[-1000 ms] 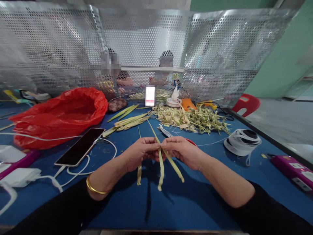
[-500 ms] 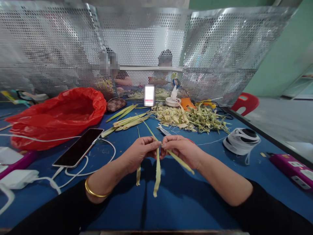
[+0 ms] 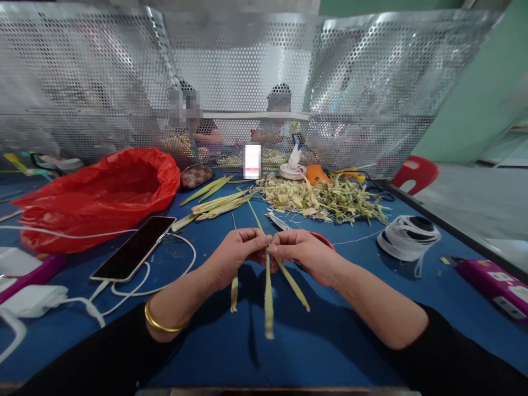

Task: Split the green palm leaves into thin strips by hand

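Note:
My left hand (image 3: 235, 254) and my right hand (image 3: 306, 254) meet fingertip to fingertip above the blue table (image 3: 313, 335). Both pinch pale green palm leaf strips (image 3: 268, 291) at one spot. Three strip ends hang down below my fingers, and one long end runs up and away toward the leaf pile. A gold bangle (image 3: 155, 323) sits on my left wrist. Red-handled scissors (image 3: 284, 224) lie just behind my right hand, partly hidden by it.
A red plastic bag (image 3: 103, 192), a phone (image 3: 134, 247) with white cables, whole leaf blades (image 3: 214, 204), a heap of leaf scraps (image 3: 325, 199), a white tape roll (image 3: 408, 237) and a magenta device (image 3: 493, 280) lie around. A perforated metal screen (image 3: 371, 82) closes the far edge; people sit behind it.
The hanging strips shifted: the right one swung from a flatter slant back to a steeper one, and the middle one hangs lower and straighter. My hands stayed in place.

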Available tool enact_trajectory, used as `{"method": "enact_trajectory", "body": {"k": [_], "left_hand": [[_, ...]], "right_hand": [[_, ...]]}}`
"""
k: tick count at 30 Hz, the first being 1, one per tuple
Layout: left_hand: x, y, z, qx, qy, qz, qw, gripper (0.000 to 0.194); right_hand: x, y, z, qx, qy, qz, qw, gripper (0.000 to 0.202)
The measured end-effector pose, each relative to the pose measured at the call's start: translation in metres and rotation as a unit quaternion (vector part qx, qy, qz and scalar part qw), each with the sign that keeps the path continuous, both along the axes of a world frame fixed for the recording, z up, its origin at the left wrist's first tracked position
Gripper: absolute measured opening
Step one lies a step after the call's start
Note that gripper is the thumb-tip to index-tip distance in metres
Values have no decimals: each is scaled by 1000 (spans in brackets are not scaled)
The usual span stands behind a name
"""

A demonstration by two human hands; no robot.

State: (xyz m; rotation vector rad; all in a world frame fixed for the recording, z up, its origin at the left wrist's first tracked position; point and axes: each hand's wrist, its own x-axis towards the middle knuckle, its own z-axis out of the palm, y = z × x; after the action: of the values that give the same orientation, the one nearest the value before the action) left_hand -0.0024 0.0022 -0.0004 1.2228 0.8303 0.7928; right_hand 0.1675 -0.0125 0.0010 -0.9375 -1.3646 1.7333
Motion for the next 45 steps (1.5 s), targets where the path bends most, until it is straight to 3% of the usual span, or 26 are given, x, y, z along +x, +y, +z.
{"method": "enact_trajectory", "body": {"k": [3,7,18,23,27,35,41,45], "left_hand": [[1,-1,1,23,14,21,999,21],[0,-1,1,-12,-13,28,999,20],[-2,0,-2,-41,-43,-53,997,11],[0,0,0,-40,-61,-40,997,18],[1,-1,-1,-14,-21,-19,1000,23],[0,-1,0,-17,-58,19,998,21],[-1,-1,0,-26,-69,-37,997,15],[0,0,-3,-30,-56,-24,998,19]], "right_hand": [[0,0,0,8,3,-12,1000,18],[4,2,1,-18,17,-22,999,12],[-1,-1,2,3,4,-19,1000,27],[-1,-1,1,16,11,-5,1000,26],[-1,-3,1,13,8,8,1000,17],[1,4,-5,14,59,-39,997,12],[-2,0,0,8,34,-16,999,15],[-4,-3,4,26,22,-27,999,15]]}}
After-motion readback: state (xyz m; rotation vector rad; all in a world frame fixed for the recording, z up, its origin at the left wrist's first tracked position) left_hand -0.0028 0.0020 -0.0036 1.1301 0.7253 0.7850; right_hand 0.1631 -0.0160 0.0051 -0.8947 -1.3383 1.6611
